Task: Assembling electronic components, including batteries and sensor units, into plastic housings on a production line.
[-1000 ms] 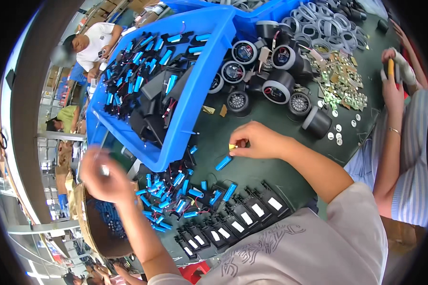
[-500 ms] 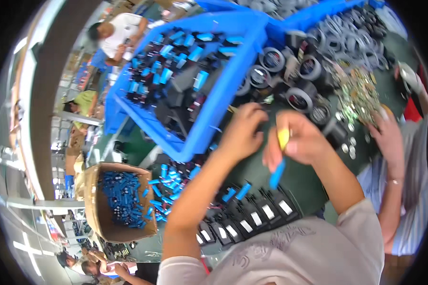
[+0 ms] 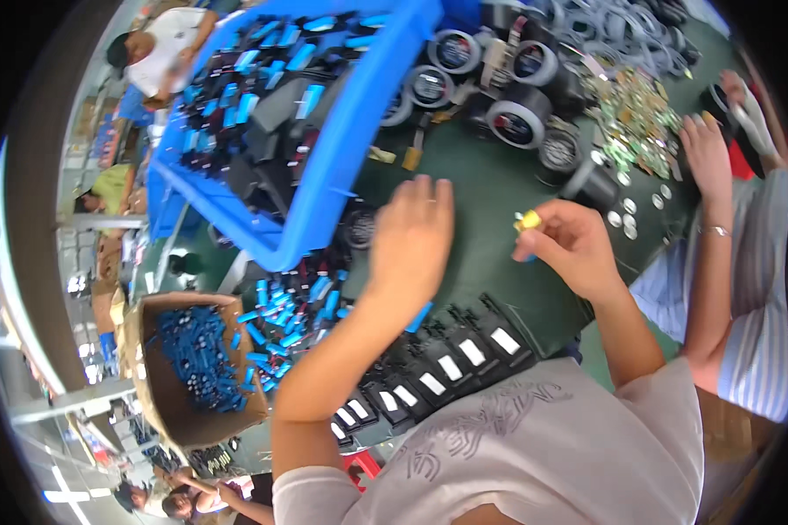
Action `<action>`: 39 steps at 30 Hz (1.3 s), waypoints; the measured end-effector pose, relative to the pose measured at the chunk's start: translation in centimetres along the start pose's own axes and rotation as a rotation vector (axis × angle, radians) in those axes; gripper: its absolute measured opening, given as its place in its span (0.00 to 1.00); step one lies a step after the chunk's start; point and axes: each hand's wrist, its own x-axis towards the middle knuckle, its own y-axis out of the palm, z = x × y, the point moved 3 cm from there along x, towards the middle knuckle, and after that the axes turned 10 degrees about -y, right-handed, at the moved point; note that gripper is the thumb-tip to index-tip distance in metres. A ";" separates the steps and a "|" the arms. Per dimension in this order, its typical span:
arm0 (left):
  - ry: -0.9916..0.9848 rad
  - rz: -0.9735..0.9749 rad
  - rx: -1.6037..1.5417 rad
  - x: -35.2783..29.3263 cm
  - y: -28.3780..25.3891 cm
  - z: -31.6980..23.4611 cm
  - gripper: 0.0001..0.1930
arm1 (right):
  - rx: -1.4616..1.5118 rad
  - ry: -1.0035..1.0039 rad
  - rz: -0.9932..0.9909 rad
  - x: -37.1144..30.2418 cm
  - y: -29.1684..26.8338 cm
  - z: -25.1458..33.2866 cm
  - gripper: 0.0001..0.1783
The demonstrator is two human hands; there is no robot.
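Observation:
My right hand (image 3: 573, 245) is closed over the dark green table (image 3: 486, 206), pinching a small yellow piece (image 3: 528, 220) between thumb and fingers. A bit of blue shows under its fingertips; whether it is part of the same piece I cannot tell. My left hand (image 3: 416, 232) lies palm down beside the crate, its fingers stretched out and nothing visible in them. Close to my body, a slanting row of black flat cases (image 3: 451, 367) with white labels and short dark stubs lies on the table. One blue cylinder (image 3: 418, 317) shows at the row's far side, beside my left forearm.
A blue crate (image 3: 324, 175) holds black cases and blue cylinders. Left, a cardboard box (image 3: 153, 385) contains more cylinders; others lie loose (image 3: 276, 315). Black round housings (image 3: 517, 118), grey rings (image 3: 617, 35) and small metallic pieces (image 3: 635, 109) lie far right, near another person's hand (image 3: 707, 157).
My left hand has moved left and flattened out, away from my right hand. My right hand still pinches the yellow piece; the blue cylinder that hung below it no longer shows there.

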 end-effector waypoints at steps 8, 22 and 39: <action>-0.113 -0.015 -0.484 -0.3 0.3 -0.9 0.12 | -0.458 -0.200 -0.114 -1.2 1.5 0.1 0.05; -0.623 0.123 -1.627 -4.4 -0.4 0.6 0.13 | -0.436 -0.245 0.059 0.6 5.5 -2.0 0.05; -0.391 -0.034 -1.057 -4.5 -1.7 -0.3 0.07 | -0.754 -0.407 0.109 0.0 6.0 -1.4 0.05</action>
